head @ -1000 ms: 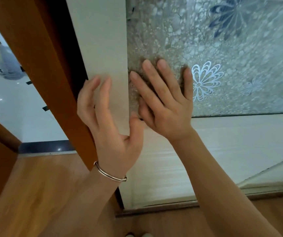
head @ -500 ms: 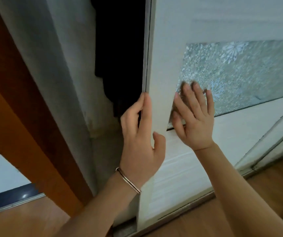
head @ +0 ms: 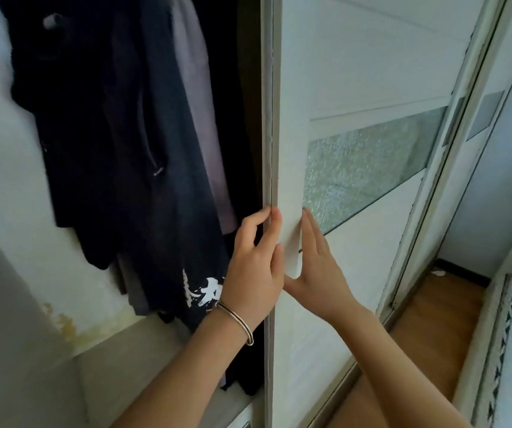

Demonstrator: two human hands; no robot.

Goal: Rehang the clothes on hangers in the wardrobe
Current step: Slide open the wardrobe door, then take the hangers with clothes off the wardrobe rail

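The wardrobe's white sliding door [head: 356, 72], with a frosted glass panel [head: 369, 162], stands slid partly to the right. My left hand [head: 254, 267], with a bangle on the wrist, grips the door's left edge with curled fingers. My right hand [head: 316, 267] presses flat against the door's face just beside it, fingers straight. In the opening hang dark navy clothes [head: 118, 143], one with a white print near its hem, and a grey-purple garment [head: 199, 125] behind them. Their hangers are out of sight above the frame.
The wardrobe's pale inner side wall [head: 7, 196] is at the left, stained near the bottom. A second sliding door [head: 477, 143] lies to the right. Wooden floor [head: 434, 319] runs below, with a white fringed bedcover's edge [head: 508, 319] at the far right.
The door has slid further right, uncovering the hanging clothes. Both hands went with it, the left on its edge and the right flat on its face. The view has turned up and right.
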